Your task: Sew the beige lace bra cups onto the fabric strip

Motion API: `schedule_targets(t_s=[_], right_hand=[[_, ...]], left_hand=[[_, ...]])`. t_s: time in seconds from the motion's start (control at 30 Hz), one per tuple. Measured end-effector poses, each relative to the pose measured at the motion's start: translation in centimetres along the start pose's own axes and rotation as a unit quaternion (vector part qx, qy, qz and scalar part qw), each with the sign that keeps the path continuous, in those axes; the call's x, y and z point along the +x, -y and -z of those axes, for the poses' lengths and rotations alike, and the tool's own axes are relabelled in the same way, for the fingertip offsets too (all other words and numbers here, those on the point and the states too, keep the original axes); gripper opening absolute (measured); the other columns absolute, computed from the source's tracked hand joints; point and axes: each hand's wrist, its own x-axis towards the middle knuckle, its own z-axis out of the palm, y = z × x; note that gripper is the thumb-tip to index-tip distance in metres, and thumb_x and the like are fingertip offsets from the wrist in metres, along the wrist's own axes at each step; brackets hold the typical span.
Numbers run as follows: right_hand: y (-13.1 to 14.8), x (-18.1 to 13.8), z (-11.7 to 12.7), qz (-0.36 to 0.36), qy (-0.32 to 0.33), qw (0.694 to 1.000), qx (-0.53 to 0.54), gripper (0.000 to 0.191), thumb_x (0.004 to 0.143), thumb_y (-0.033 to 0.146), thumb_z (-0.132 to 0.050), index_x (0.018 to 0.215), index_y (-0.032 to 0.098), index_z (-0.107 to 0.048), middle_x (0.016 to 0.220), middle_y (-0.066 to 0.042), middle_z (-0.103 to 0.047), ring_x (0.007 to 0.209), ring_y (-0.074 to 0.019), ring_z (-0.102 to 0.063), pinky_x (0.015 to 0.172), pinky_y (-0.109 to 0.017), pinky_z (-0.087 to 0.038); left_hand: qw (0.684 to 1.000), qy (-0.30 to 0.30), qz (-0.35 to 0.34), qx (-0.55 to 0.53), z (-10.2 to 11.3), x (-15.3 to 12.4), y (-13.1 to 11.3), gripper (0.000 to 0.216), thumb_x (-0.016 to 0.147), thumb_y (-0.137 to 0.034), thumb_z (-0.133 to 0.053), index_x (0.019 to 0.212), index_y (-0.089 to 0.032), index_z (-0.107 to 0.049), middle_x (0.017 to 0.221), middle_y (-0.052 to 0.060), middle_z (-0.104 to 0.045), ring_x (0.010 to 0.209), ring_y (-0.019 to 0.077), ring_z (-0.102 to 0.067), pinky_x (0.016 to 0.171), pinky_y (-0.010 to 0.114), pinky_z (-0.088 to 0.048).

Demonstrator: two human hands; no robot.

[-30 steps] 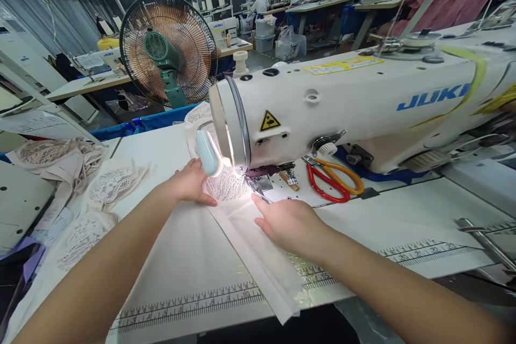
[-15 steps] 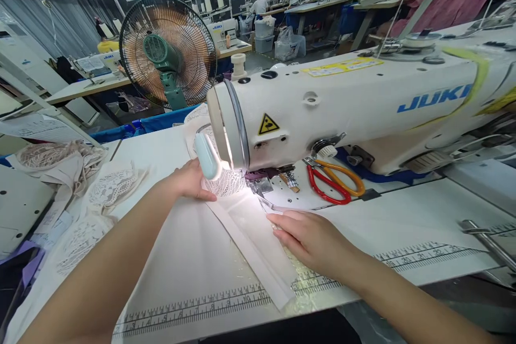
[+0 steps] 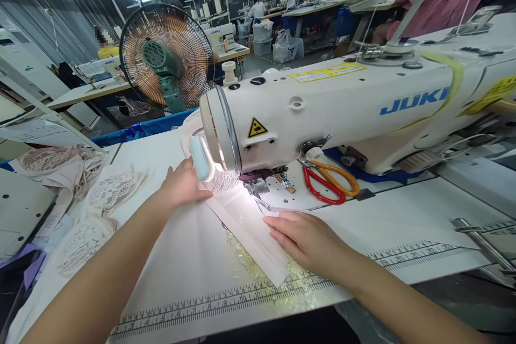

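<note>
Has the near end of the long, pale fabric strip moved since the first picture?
Yes. The pale fabric strip has drawn toward the white sewing machine: its near end overran the black printed ruler; now it ends on it.

Cream fabric (image 3: 249,228) with openwork lace (image 3: 224,181) – white sewing machine (image 3: 338,105), blue lettering (image 3: 415,101) – scissors (image 3: 309,185) with red and orange handles; white worktop (image 3: 189,258), black ruler marks (image 3: 210,306).
</note>
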Motion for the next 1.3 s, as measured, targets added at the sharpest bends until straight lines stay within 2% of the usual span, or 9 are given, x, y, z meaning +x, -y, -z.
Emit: schedule_targets(t_s=[0.07, 0.1, 0.2, 0.23, 0.33, 0.57, 0.93, 1.17, 1.3], right_hand=[[0.0, -0.5, 0.4, 0.013, 0.006, 1.000, 0.000, 0.030, 0.090, 0.022, -0.035, 0.103, 0.017, -0.061, 0.072, -0.004, -0.057, 0.068, -0.0183, -0.052, 0.059, -0.029, -0.039], [0.0, -0.9, 0.6, 0.023, 0.013, 1.000, -0.003, 0.030, 0.090, 0.021, -0.034, 0.101, 0.018, -0.062, 0.072, -0.004, -0.056, 0.068, -0.0179, -0.051, 0.058, -0.029, -0.039], [0.0, -2.1, 1.0, 0.062, 0.042, 0.997, -0.017, 0.029, 0.089, 0.015, -0.035, 0.096, 0.020, -0.062, 0.077, -0.005, -0.055, 0.070, -0.0172, -0.049, 0.059, -0.028, -0.039], [0.0, -2.5, 1.0, 0.073, 0.051, 0.996, -0.020, 0.028, 0.088, 0.013, -0.036, 0.097, 0.021, -0.062, 0.081, -0.005, -0.055, 0.074, -0.0174, -0.049, 0.061, -0.028, -0.039], [-0.1, -3.4, 0.9, 0.089, 0.060, 0.994, -0.031, 0.029, 0.085, 0.009, -0.041, 0.100, 0.023, -0.061, 0.089, -0.006, -0.056, 0.082, -0.0184, -0.050, 0.066, -0.029, -0.041], [0.0, -3.1, 0.4, 0.094, 0.046, 0.993, -0.055, 0.027, 0.083, 0.007, -0.042, 0.095, 0.022, -0.062, 0.087, -0.005, -0.055, 0.080, -0.0181, -0.049, 0.065, -0.029, -0.040], [-0.2, -0.9, 0.7, 0.075, 0.058, 0.990, -0.107, 0.020, 0.085, 0.012, -0.044, 0.087, 0.021, -0.062, 0.076, -0.003, -0.054, 0.071, -0.0165, -0.046, 0.057, -0.026, -0.031], [-0.1, 0.5, 0.8, 0.050, 0.091, 0.984, -0.146, 0.027, 0.085, 0.016, -0.045, 0.104, 0.025, -0.062, 0.067, -0.002, -0.059, 0.064, -0.0180, -0.053, 0.050, -0.027, -0.021], [0.2, 1.4, 1.0, 0.035, 0.104, 0.978, -0.177, 0.026, 0.087, 0.021, -0.043, 0.104, 0.025, -0.062, 0.063, -0.002, -0.062, 0.055, -0.0170, -0.053, 0.046, -0.028, -0.015]], left_hand=[[0.998, -0.055, -0.004, -0.016, -1.1, -1.8, -1.8, 0.051, 0.082, -0.043, -0.048, 0.128, -0.021, -0.041, 0.130, 0.015, -0.048, 0.117, 0.0351, -0.047, 0.090, 0.049, -0.042], [0.996, -0.079, -0.041, -0.031, -1.9, -2.9, -2.8, 0.042, 0.085, -0.037, -0.044, 0.123, -0.019, -0.046, 0.124, 0.015, -0.052, 0.110, 0.0321, -0.052, 0.086, 0.046, -0.045], [0.952, -0.123, -0.269, -0.077, -4.4, -6.2, -6.1, 0.032, 0.088, -0.028, -0.038, 0.113, -0.014, -0.053, 0.115, 0.014, -0.058, 0.101, 0.0256, -0.057, 0.082, 0.039, -0.049], [0.936, -0.118, -0.324, -0.075, -5.1, -7.0, -7.0, 0.030, 0.088, -0.027, -0.040, 0.111, -0.014, -0.054, 0.110, 0.014, -0.060, 0.096, 0.0240, -0.058, 0.081, 0.038, -0.049], [0.903, -0.111, -0.412, -0.044, -6.4, -8.4, -8.7, 0.030, 0.088, -0.033, -0.046, 0.108, -0.013, -0.054, 0.102, 0.012, -0.062, 0.087, 0.0226, -0.058, 0.080, 0.040, -0.047], [0.905, -0.115, -0.410, -0.007, -6.2, -7.9, -8.6, 0.032, 0.086, -0.041, -0.049, 0.103, -0.014, -0.056, 0.100, 0.011, -0.062, 0.084, 0.0221, -0.056, 0.078, 0.040, -0.043], [0.899, -0.140, -0.414, -0.010, -5.7, -6.2, -7.6, 0.025, 0.085, -0.035, -0.048, 0.095, -0.014, -0.059, 0.104, 0.009, -0.063, 0.082, 0.0208, -0.055, 0.083, 0.042, -0.041], [0.900, -0.155, -0.407, -0.007, -5.5, -5.0, -6.8, 0.024, 0.085, -0.037, -0.048, 0.082, -0.016, -0.059, 0.105, 0.007, -0.064, 0.079, 0.0201, -0.054, 0.082, 0.041, -0.042], [0.899, -0.176, -0.401, 0.008, -5.5, -4.2, -6.4, 0.018, 0.085, -0.029, -0.048, 0.080, -0.015, -0.059, 0.102, 0.007, -0.065, 0.078, 0.0198, -0.055, 0.079, 0.040, -0.043]])
